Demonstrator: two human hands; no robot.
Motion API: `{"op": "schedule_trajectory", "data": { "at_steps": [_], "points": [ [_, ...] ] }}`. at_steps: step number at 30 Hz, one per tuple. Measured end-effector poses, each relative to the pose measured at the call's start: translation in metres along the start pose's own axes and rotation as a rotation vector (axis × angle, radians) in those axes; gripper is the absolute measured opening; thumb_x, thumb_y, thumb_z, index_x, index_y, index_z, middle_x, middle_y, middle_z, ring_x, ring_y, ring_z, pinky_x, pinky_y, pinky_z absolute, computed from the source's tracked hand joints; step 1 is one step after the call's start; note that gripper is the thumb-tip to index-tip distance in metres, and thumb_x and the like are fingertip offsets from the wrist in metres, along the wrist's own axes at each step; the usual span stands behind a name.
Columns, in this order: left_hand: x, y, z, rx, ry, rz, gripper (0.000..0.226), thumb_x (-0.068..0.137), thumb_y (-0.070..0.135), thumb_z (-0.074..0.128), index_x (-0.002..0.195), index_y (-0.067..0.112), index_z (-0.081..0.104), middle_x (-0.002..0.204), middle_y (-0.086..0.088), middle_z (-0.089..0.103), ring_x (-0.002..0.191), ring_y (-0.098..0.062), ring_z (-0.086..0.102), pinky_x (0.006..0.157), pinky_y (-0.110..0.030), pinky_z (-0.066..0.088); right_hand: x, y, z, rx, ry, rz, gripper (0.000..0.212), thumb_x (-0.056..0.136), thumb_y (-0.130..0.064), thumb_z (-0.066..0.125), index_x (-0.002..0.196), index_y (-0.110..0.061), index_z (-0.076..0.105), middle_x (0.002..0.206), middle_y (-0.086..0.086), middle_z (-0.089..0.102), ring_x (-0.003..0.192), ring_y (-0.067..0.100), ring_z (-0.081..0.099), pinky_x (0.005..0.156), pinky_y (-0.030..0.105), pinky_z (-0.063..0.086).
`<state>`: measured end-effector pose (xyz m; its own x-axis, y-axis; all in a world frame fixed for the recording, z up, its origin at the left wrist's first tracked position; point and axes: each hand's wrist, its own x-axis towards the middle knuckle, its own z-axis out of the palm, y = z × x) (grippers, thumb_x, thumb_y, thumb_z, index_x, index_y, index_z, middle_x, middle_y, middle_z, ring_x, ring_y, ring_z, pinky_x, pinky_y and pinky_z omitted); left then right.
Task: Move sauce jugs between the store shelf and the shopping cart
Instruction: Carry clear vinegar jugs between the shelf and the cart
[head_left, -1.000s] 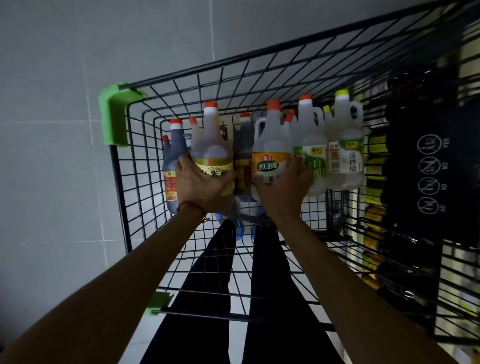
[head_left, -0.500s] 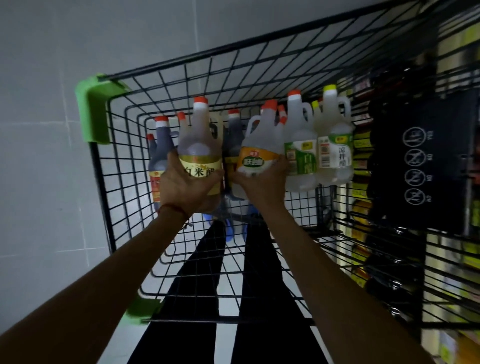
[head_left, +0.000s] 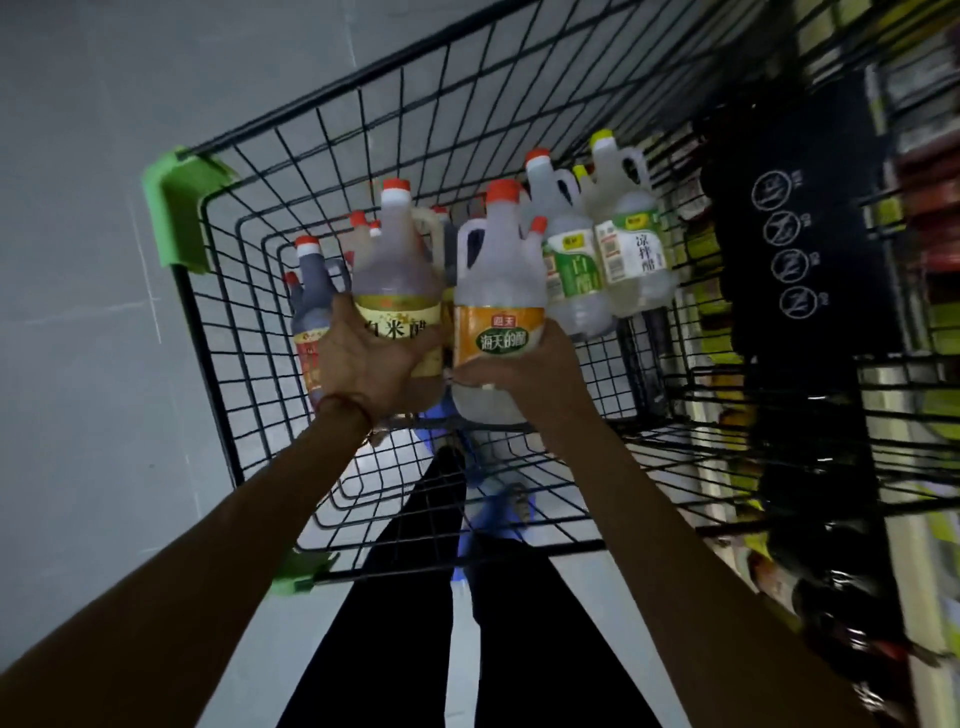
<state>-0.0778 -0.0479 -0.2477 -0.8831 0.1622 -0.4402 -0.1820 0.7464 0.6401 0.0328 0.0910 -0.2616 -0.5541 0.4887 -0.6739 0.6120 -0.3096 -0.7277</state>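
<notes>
Jugs in hand: I see two, upright and side by side inside the cart (head_left: 311, 106), in front of the other jugs.
Left jug (head_left: 395, 270): cloudy amber liquid, red cap, pale yellow label; its handle is on the right.
Right jug (head_left: 498, 280): clear liquid, red cap, orange label with a green oval; its handle is on the left.
Left hand (head_left: 363, 364): gripping the left jug low on its label, fingers (head_left: 345, 312) curled round the left side, thumb across the front.
Right hand (head_left: 524, 369): holding the right jug near its base, fingers wrapped round the right side, thumb under the label.
Contact: the two held jugs look pressed together at their labels; I cannot tell whether their bases rest on the cart floor.
Dark jugs (head_left: 311, 291): red caps, standing behind my left hand against the cart's left wall.
Green-label jug (head_left: 569, 260): clear, red cap, just right of the right jug.
Yellow-cap jug (head_left: 628, 244): clear, white label, next to the green-label one by the right wall.
Cart: black wire, with a green corner guard (head_left: 176, 208) at the far left.
Sign (head_left: 789, 223): black panel with four crossed-out circles, hanging on the cart's right side.
Shelf (head_left: 924, 208): beyond the cart on the right, its stock blurred.
Wristband (head_left: 345, 402): thin and red, on the left wrist.
Legs (head_left: 405, 597): dark trousers, seen through the wire floor.
</notes>
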Motion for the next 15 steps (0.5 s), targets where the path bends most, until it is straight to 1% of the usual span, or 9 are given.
{"op": "schedule_trajectory", "data": {
  "at_steps": [2,3,6,8,9,10,11,13,15],
  "points": [
    [-0.018,0.011,0.0,-0.018,-0.007,0.068,0.109,0.043,0.079,0.069,0.13,0.014,0.053,0.114,-0.002,0.07,0.099,-0.026,0.067,0.084,-0.038,0.056,-0.02,-0.005,-0.016,0.039,0.003,-0.059,0.098,0.036,-0.033,0.104,0.124,-0.01,0.066,0.11,0.012,0.076,0.099,0.032,0.075,0.081,0.054,0.063],
    [-0.028,0.017,0.0,-0.02,-0.012,0.098,0.107,0.045,0.078,0.07,0.13,0.015,0.054,0.116,-0.003,0.071,0.1,-0.027,0.068,0.085,-0.038,0.056,-0.033,-0.009,-0.025,0.051,0.006,-0.091,0.094,0.041,-0.028,0.102,0.125,-0.009,0.065,0.111,0.012,0.076,0.1,0.031,0.075,0.082,0.053,0.063],
    [-0.06,0.036,-0.001,-0.065,-0.038,0.187,0.1,0.048,0.075,0.079,0.127,0.02,0.055,0.115,0.0,0.073,0.101,-0.022,0.07,0.087,-0.043,0.059,-0.076,-0.018,-0.059,0.078,0.044,-0.177,0.077,0.052,-0.012,0.098,0.122,-0.005,0.066,0.107,0.012,0.077,0.096,0.028,0.075,0.081,0.046,0.063],
    [-0.087,0.053,-0.004,-0.109,-0.056,0.238,0.089,0.051,0.068,0.085,0.123,0.022,0.056,0.114,0.003,0.073,0.1,-0.017,0.07,0.089,-0.038,0.059,-0.108,-0.022,-0.082,0.1,0.085,-0.223,0.07,0.058,0.0,0.096,0.121,-0.006,0.066,0.104,0.009,0.077,0.092,0.022,0.076,0.076,0.037,0.062],
    [-0.101,0.062,-0.005,-0.129,-0.065,0.271,0.081,0.055,0.06,0.088,0.119,0.023,0.056,0.114,0.002,0.073,0.098,-0.015,0.069,0.088,-0.032,0.057,-0.126,-0.024,-0.092,0.102,0.11,-0.245,0.071,0.058,-0.001,0.096,0.122,-0.007,0.066,0.105,0.007,0.077,0.091,0.019,0.075,0.075,0.033,0.061],
    [-0.114,0.069,-0.007,-0.144,-0.071,0.306,0.074,0.058,0.052,0.091,0.117,0.024,0.056,0.113,0.002,0.072,0.095,-0.012,0.068,0.086,-0.026,0.056,-0.142,-0.024,-0.102,0.11,0.142,-0.259,0.074,0.056,-0.006,0.097,0.124,-0.009,0.066,0.106,0.005,0.077,0.092,0.018,0.075,0.075,0.032,0.06],
    [-0.128,0.077,-0.009,-0.16,-0.078,0.338,0.071,0.061,0.046,0.093,0.117,0.023,0.056,0.113,0.001,0.072,0.093,-0.01,0.067,0.084,-0.024,0.056,-0.158,-0.025,-0.11,0.119,0.177,-0.271,0.075,0.056,-0.011,0.097,0.124,-0.012,0.066,0.107,0.003,0.077,0.094,0.017,0.075,0.077,0.033,0.061],
    [-0.155,0.094,-0.015,-0.176,-0.1,0.392,0.077,0.06,0.051,0.09,0.122,0.02,0.057,0.111,0.003,0.073,0.093,-0.013,0.069,0.083,-0.032,0.059,-0.191,-0.029,-0.126,0.161,0.238,-0.304,0.07,0.061,-0.008,0.096,0.124,-0.016,0.065,0.105,0.001,0.077,0.094,0.018,0.075,0.079,0.037,0.063],
    [-0.181,0.11,-0.021,-0.177,-0.123,0.445,0.087,0.054,0.061,0.084,0.125,0.019,0.057,0.108,0.004,0.073,0.093,-0.015,0.07,0.08,-0.035,0.059,-0.222,-0.035,-0.14,0.206,0.293,-0.345,0.067,0.067,-0.002,0.093,0.125,-0.015,0.064,0.107,0.003,0.077,0.094,0.018,0.075,0.077,0.034,0.063]
  ]
}}
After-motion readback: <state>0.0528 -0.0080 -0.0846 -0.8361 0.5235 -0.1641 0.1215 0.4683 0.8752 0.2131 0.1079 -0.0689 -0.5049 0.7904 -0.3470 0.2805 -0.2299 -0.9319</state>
